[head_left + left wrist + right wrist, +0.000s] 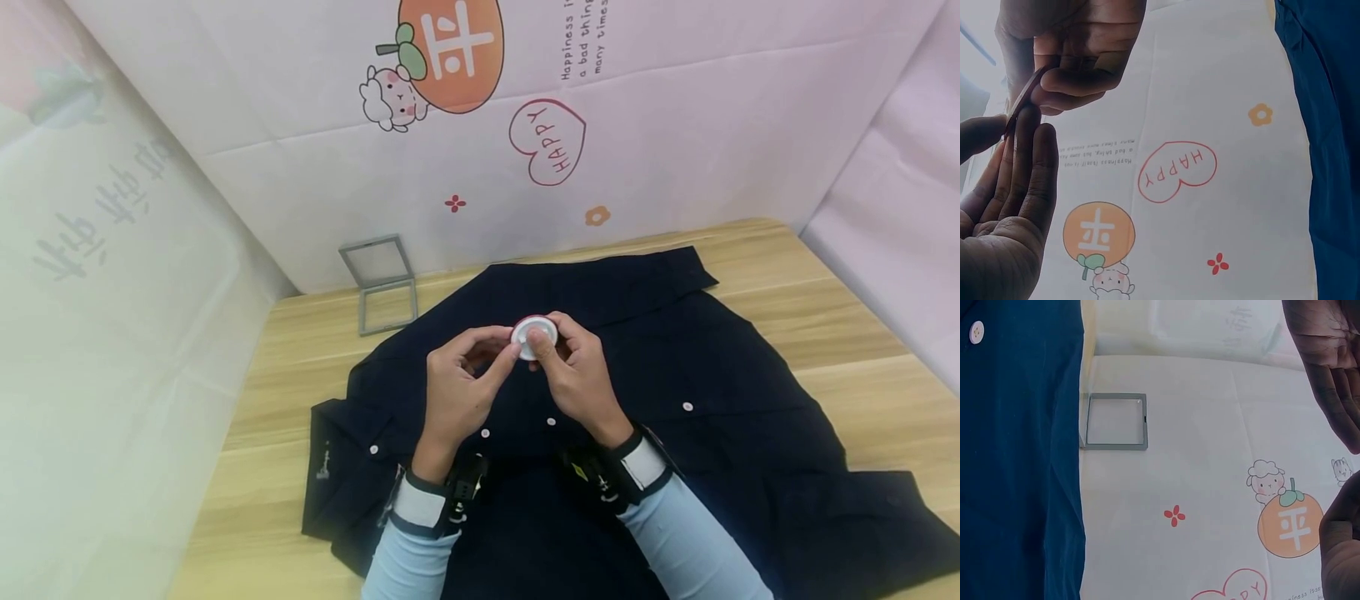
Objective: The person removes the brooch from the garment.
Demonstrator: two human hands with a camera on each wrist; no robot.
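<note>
Both hands hold a small round disc (521, 334), white-faced with a red edge, above a dark navy shirt (645, 358). My left hand (459, 396) pinches its left edge between thumb and fingers. The right hand (585, 383) grips the other side, thumb pressed flat across the white face and fingers behind. In the left wrist view the disc (1024, 97) appears nearly edge-on, a thin dark line between the fingertips. Only parts of the hands show at the right of the right wrist view, where the disc is out of sight.
The shirt lies spread over the wooden table (847, 333), white buttons (687, 407) showing. A grey hinged frame (388, 285) stands opened at the back left, one half leaning on the printed white cloth (300, 167) behind the table. More cloth hangs at the left and right.
</note>
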